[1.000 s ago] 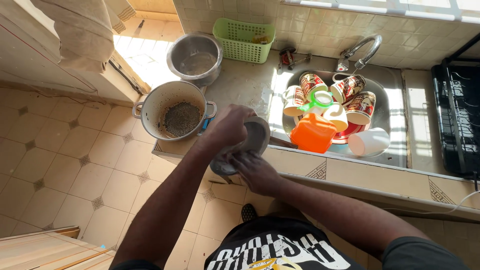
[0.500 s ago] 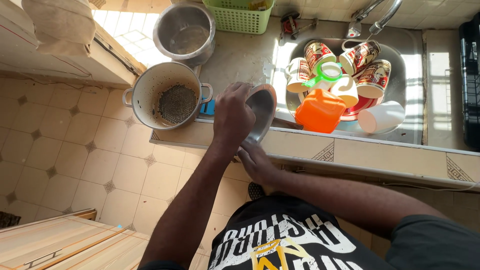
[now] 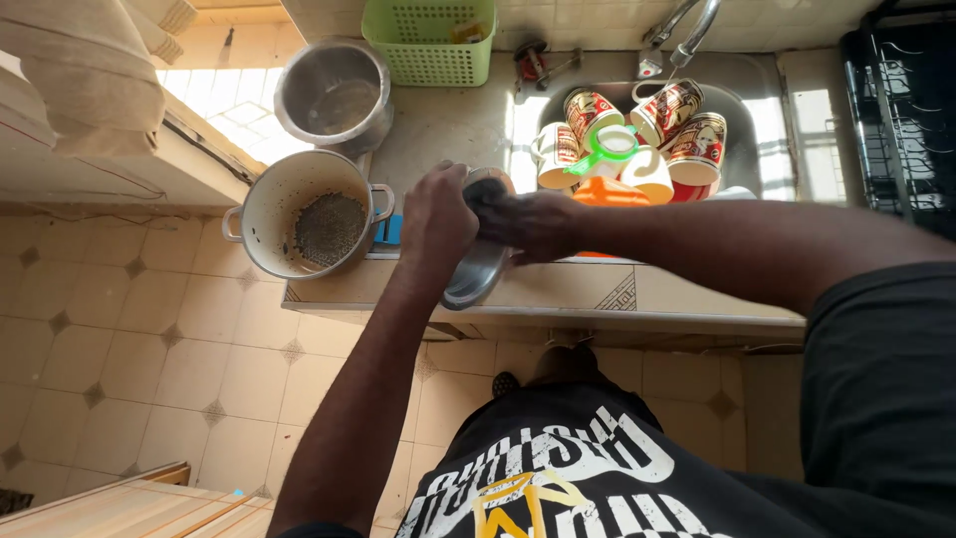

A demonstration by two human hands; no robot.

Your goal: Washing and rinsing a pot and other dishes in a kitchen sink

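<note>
A round steel bowl [image 3: 476, 267] was held tilted on edge at the front lip of the tiled counter [image 3: 597, 294], its lower rim hanging just past that edge over the floor. The left hand [image 3: 435, 217] gripped its upper rim, fingers curled shut around the metal. The right hand [image 3: 528, 221] pressed against the bowl's upper face, fingers together; whether it held anything under them could not be told. Just left of the bowl stood a white two-handled pot [image 3: 304, 212], near the counter's left end, with a steel pot [image 3: 334, 95] behind it. Right of the hands, the sink [image 3: 747, 110] was crowded with patterned mugs [image 3: 697, 144] and an orange jug [image 3: 607, 191]. A green basket [image 3: 430, 40] sat against the back wall. Bare counter lay between the pots and sink.
</note>
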